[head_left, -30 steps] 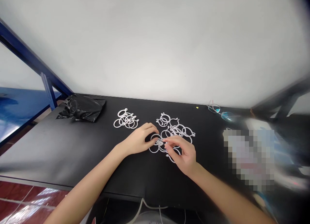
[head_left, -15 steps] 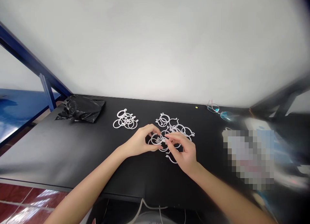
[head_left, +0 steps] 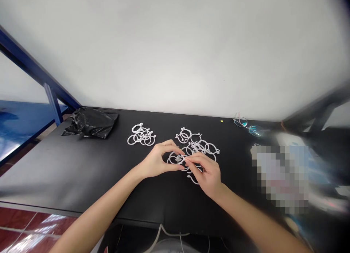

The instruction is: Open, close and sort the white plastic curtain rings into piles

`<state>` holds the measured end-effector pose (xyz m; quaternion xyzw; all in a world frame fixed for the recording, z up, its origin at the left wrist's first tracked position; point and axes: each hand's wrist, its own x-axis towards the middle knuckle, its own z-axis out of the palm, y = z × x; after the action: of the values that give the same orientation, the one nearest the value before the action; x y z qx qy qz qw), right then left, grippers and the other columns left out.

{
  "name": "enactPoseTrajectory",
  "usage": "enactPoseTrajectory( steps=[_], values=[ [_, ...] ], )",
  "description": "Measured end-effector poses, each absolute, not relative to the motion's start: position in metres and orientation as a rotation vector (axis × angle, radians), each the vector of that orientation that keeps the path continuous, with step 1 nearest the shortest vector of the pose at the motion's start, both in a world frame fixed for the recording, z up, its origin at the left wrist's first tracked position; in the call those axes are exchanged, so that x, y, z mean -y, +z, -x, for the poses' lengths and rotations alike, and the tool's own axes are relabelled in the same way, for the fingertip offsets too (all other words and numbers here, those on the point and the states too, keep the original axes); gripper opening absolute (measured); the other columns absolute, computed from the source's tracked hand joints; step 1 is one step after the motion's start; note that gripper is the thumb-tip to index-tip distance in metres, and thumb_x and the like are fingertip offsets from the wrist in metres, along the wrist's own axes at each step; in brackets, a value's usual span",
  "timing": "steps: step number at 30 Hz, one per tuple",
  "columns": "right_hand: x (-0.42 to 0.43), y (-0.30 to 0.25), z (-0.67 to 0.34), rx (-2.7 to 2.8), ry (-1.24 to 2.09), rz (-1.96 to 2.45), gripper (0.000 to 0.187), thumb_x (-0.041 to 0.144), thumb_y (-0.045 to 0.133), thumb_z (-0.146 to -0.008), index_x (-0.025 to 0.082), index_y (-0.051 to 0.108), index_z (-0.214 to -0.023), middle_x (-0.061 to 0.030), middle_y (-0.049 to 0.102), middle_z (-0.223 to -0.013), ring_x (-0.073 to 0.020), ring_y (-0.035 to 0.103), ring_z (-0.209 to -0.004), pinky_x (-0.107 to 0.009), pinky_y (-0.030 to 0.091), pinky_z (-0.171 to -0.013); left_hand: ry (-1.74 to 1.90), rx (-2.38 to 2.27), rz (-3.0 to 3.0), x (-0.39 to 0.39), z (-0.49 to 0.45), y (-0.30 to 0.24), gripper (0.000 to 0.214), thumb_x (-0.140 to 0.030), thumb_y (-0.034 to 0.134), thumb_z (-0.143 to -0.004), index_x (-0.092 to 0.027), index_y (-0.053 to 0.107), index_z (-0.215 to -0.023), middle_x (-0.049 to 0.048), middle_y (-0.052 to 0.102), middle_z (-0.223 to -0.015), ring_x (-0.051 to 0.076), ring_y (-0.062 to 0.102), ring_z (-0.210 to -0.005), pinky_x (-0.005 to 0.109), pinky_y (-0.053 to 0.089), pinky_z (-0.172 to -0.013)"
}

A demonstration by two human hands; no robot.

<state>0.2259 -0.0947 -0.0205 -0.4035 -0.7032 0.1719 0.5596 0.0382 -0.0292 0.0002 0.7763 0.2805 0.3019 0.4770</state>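
Both of my hands meet over a loose pile of white curtain rings (head_left: 212, 148). My left hand (head_left: 158, 160) curves its thumb and fingers around one white curtain ring (head_left: 175, 158), gripping it by the sides. Against that ring's clasp end, my right hand (head_left: 206, 169) pinches with thumb and forefinger; the fingertips cover most of the clasp. Some rings in the pile stand open at their ends, and one lies partly under my right hand. Farther left, a smaller cluster of white rings (head_left: 142, 136) lies on the black tabletop (head_left: 131, 198).
A crumpled black plastic bag (head_left: 93, 123) lies at the back left. Eyeglasses (head_left: 247, 127) and a tiny yellow bit (head_left: 221, 121) are at the back right. A blurred, pixelated packet (head_left: 281, 180) sits at the right. A blue metal frame (head_left: 35, 70) rises at the left.
My right fingertips have closed together at the ring's clasp, and my left fingers have drawn in on its sides. The piles of rings lie as before.
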Motion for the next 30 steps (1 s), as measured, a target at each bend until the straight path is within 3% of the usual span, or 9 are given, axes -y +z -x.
enactPoseTrajectory(
  steps=[7,12,21,27,30],
  values=[
    [0.094,-0.022,-0.226,1.573,0.575,1.005,0.036,0.008,0.062,-0.086,0.022,0.063,-0.119,-0.009,0.066,-0.108,-0.0171,0.069,-0.084,-0.032,0.062,-0.071,0.872,-0.827,-2.162,0.013,-0.025,-0.001,0.033,-0.02,0.062,-0.088,-0.022,0.058,-0.12,0.0077,0.059,-0.117,0.02,0.057,-0.11,0.037,0.046,-0.097],
    [0.093,-0.027,-0.226,1.547,0.541,0.966,0.035,0.004,0.06,-0.086,0.025,0.064,-0.113,-0.0087,0.06,-0.122,-0.0148,0.068,-0.082,-0.033,0.063,-0.07,0.901,-1.3,-2.334,-0.012,-0.003,-0.015,0.03,-0.019,0.057,-0.088,-0.02,0.058,-0.117,0.0076,0.059,-0.112,0.022,0.057,-0.106,0.04,0.046,-0.095],
    [0.094,-0.026,-0.227,1.581,0.481,1.004,0.029,0.003,0.06,-0.085,0.023,0.066,-0.104,-0.0085,0.063,-0.118,-0.0157,0.067,-0.084,-0.031,0.062,-0.067,0.655,-1.72,-2.592,-0.019,0.01,-0.027,0.026,-0.027,0.061,-0.086,-0.018,0.063,-0.11,0.0103,0.06,-0.108,0.03,0.054,-0.104,0.051,0.038,-0.1],
    [0.095,-0.025,-0.227,1.584,0.486,1.017,0.027,0.004,0.06,-0.085,0.022,0.067,-0.104,-0.0086,0.064,-0.117,-0.0154,0.067,-0.082,-0.029,0.061,-0.063,0.797,-1.589,-2.629,-0.01,-0.001,-0.019,0.022,-0.028,0.056,-0.089,-0.02,0.062,-0.109,0.0099,0.059,-0.112,0.029,0.054,-0.105,0.053,0.035,-0.103],
    [0.095,-0.026,-0.227,1.581,0.485,1.027,0.026,0.005,0.06,-0.085,0.022,0.067,-0.103,-0.0087,0.064,-0.116,-0.0151,0.067,-0.08,-0.028,0.061,-0.061,0.733,-1.192,-2.576,0.002,-0.013,-0.01,0.022,-0.026,0.053,-0.09,-0.02,0.06,-0.11,0.0077,0.061,-0.106,0.023,0.057,-0.1,0.043,0.044,-0.096]
  ],
)
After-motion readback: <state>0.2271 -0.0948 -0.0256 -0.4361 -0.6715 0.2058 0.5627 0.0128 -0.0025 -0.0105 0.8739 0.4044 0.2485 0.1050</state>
